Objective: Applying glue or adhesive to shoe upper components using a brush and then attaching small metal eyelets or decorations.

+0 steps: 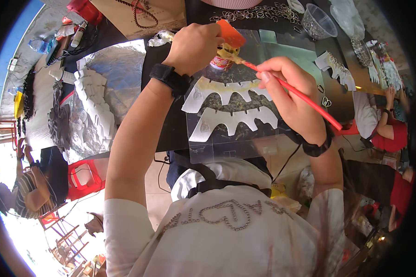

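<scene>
My right hand (293,94) is closed round the red handle of a glue brush (309,102). The brush's bristles, coated in yellowish glue, rest at the mouth of a small patterned can (221,63). My left hand (196,48) is closed at the edge of a flat orange piece (232,34), beside and above the can; its fingertips are mostly hidden. Nearer me, two white scalloped pieces lie on a board (203,150). The far scalloped piece (209,92) bears a yellowish smear along its upper edge; the near scalloped piece (212,123) looks plain white.
Silver foil-like sheeting (120,69) and overlapping white cut pieces (94,99) lie to the left. Behind are a brown paper bag (148,16), loose metal rings (254,14) and a clear tub (316,23). More cut pieces (335,69) lie right. Other people sit at both sides.
</scene>
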